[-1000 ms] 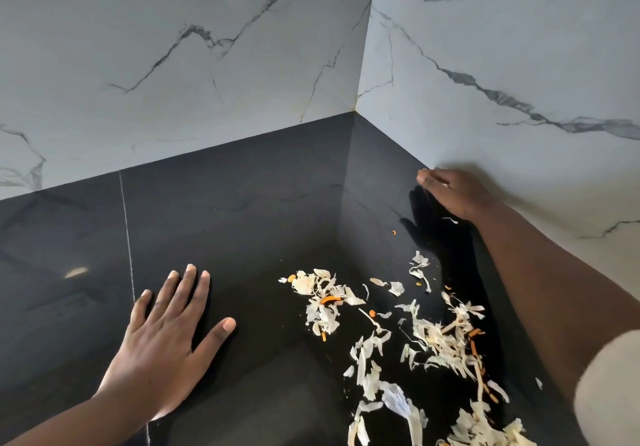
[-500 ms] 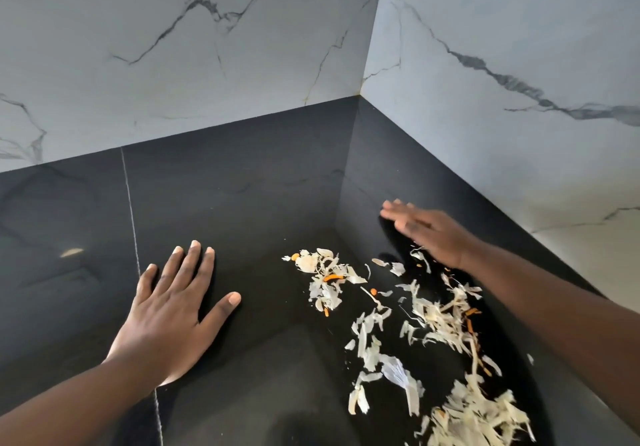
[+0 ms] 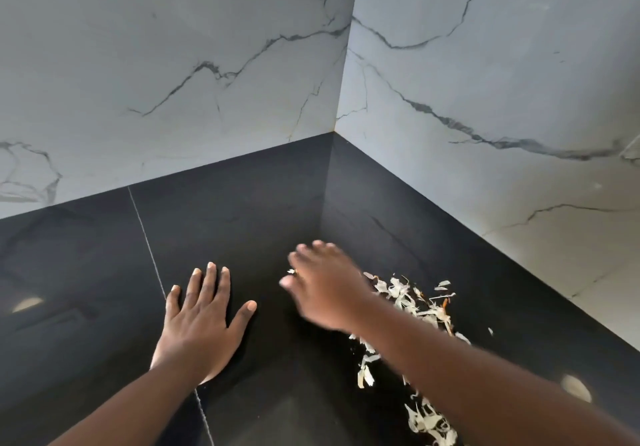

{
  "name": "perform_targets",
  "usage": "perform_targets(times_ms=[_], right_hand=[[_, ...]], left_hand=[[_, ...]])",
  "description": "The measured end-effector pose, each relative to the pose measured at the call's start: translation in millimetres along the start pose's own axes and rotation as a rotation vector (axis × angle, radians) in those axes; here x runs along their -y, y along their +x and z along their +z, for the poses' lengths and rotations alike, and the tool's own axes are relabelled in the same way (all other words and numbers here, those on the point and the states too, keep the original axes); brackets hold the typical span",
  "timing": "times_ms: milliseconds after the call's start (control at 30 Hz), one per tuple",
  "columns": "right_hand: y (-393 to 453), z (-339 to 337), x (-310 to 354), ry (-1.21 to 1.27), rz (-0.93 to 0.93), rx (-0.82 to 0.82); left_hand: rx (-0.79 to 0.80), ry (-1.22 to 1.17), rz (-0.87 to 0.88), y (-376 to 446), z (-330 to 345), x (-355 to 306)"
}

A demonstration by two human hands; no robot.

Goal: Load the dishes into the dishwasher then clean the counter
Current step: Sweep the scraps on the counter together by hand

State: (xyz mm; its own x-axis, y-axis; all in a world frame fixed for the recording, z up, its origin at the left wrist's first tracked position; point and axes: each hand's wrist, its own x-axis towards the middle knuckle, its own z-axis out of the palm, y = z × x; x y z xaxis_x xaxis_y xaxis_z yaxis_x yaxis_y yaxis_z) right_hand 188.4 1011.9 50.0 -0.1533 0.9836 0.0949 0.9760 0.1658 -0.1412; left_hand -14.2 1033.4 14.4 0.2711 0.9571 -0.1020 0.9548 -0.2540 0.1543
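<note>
Pale vegetable scraps [image 3: 412, 302] with a few orange bits lie scattered on the glossy black counter [image 3: 242, 224], running from the middle toward the lower right. My left hand [image 3: 201, 321] lies flat on the counter, palm down, fingers spread, holding nothing. My right hand [image 3: 323, 283] is blurred, palm down with fingers together and extended, just left of the scraps and low over the counter. My right forearm hides part of the scraps. No dishes or dishwasher are in view.
White marble-look walls [image 3: 485, 99] meet in a corner behind the counter. A thin seam [image 3: 149, 248] runs across the counter to the left of my left hand. Light reflections show on the counter at the far left and lower right.
My right hand has swept from the right wall leftward across the scraps to just beside my left hand. The scraps are bunched closer together. My left hand has stayed flat.
</note>
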Motion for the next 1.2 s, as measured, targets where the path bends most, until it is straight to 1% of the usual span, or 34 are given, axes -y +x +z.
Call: perform_targets(times_ms=[67,100,167,333,533,733,833,967,1067,1167,1200], right_hand=[[20,33,47,-0.022,-0.062,-0.031],[31,44,63,0.000,-0.049,-0.024],[47,53,75,0.037,0.042,0.007],[50,62,63,-0.038,0.279,0.073],[39,51,64,-0.090,0.613,0.173],[9,35,50,-0.136,0.916,0.258],[-16,28,51,-0.104,1.042,0.285],[-61,23,59,-0.132,1.144,0.309],[-94,20,68,-0.142,1.195,0.280],[-122,15,77,-0.161,1.214,0.286],[-129,16,79,-0.178,1.194,0.257]], left_hand=[[-0.005,0.002,0.003,0,0,2],[-0.002,0.007,0.010,0,0,4],[0.004,0.004,0.019,1,0,5],[-0.035,-0.043,0.024,2,3,6],[-0.053,-0.076,0.033,-1,5,7],[-0.055,-0.091,0.051,-2,1,7],[-0.051,-0.091,0.064,-3,0,8],[-0.019,-0.101,0.086,-3,0,12],[-0.012,-0.108,0.098,-4,-2,12],[-0.008,-0.113,0.113,-4,-3,13],[-0.003,-0.111,0.116,-4,-4,12]])
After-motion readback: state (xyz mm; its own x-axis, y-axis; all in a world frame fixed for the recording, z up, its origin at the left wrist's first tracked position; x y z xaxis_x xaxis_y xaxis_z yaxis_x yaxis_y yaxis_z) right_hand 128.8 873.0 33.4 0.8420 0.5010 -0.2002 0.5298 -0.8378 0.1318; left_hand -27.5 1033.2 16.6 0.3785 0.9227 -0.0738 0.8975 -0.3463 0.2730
